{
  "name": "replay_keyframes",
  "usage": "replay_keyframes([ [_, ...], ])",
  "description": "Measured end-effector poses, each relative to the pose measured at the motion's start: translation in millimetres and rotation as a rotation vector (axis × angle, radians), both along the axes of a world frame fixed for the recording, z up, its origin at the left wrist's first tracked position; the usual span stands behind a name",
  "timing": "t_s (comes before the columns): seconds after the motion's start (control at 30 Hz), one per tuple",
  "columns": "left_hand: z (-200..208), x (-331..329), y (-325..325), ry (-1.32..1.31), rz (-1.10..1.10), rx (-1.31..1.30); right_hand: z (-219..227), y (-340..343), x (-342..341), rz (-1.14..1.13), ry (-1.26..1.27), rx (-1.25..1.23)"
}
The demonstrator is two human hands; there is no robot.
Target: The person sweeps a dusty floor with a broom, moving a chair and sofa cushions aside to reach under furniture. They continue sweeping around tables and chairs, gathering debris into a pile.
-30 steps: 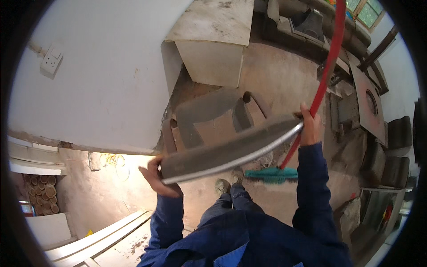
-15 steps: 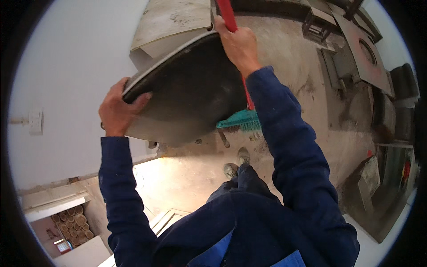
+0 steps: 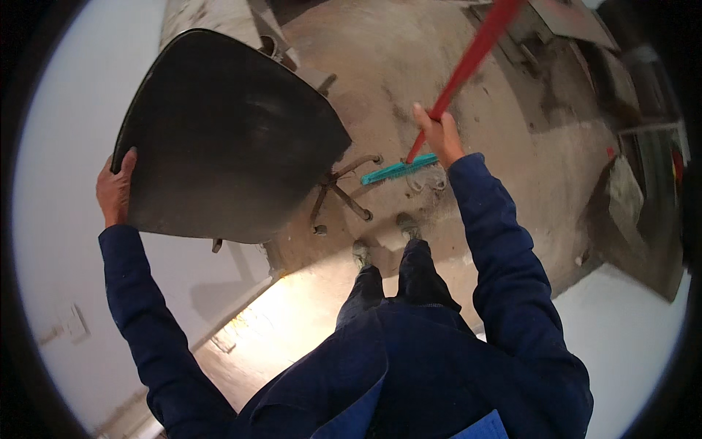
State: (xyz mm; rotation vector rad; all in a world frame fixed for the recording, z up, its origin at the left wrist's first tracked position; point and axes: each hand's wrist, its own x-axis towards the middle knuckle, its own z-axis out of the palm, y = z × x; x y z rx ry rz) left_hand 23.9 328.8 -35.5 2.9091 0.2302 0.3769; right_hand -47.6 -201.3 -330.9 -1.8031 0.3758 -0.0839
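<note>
A black swivel chair (image 3: pixel 234 132) fills the left half of the view. Its broad dark panel faces up, and the star-shaped base with casters (image 3: pixel 338 183) shows beyond the panel's right corner. My left hand (image 3: pixel 115 189) grips the panel's left edge, thumb on top, other fingers hidden behind it. Closed around a broom's red handle (image 3: pixel 468 69) is my right hand (image 3: pixel 442 137), apart from the chair. The broom's teal head (image 3: pixel 401 170) rests on the floor, just right of the chair base.
Pale swept-up dirt (image 3: pixel 426 180) lies beside the broom head. My feet (image 3: pixel 407 225) stand close by. A white wall (image 3: pixel 58 168) runs along the left. At the top left is a dusty table (image 3: pixel 219 16). Dark furniture and leaning boards (image 3: pixel 636 212) line the right.
My right hand has come off the chair's edge and moved down and right, keeping the broom. The chair has shifted left with my left hand, and its wheeled base has come into view.
</note>
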Motion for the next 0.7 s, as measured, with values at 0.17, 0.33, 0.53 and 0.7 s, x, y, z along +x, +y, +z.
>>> replay_keyframes([
  [0.17, 10.5, 20.1, -13.7, -0.027, 0.012, 0.143, -48.5, -27.1, -99.6, -0.319, 0.323, 0.148],
  [0.33, 4.4, 51.7, 3.6, -0.059, -0.049, 0.204, -45.4, -12.6, -178.0, -0.498, 0.298, 0.427],
  [0.53, 6.9, 63.0, 35.3, -0.056, -0.071, 0.145, -51.6, 56.7, -188.3, -0.510, 0.007, 0.538],
  [0.7, 3.5, 70.4, 28.0, -0.072, -0.152, 0.095, -114.8, 137.4, -162.0, -0.180, -0.200, 0.378],
])
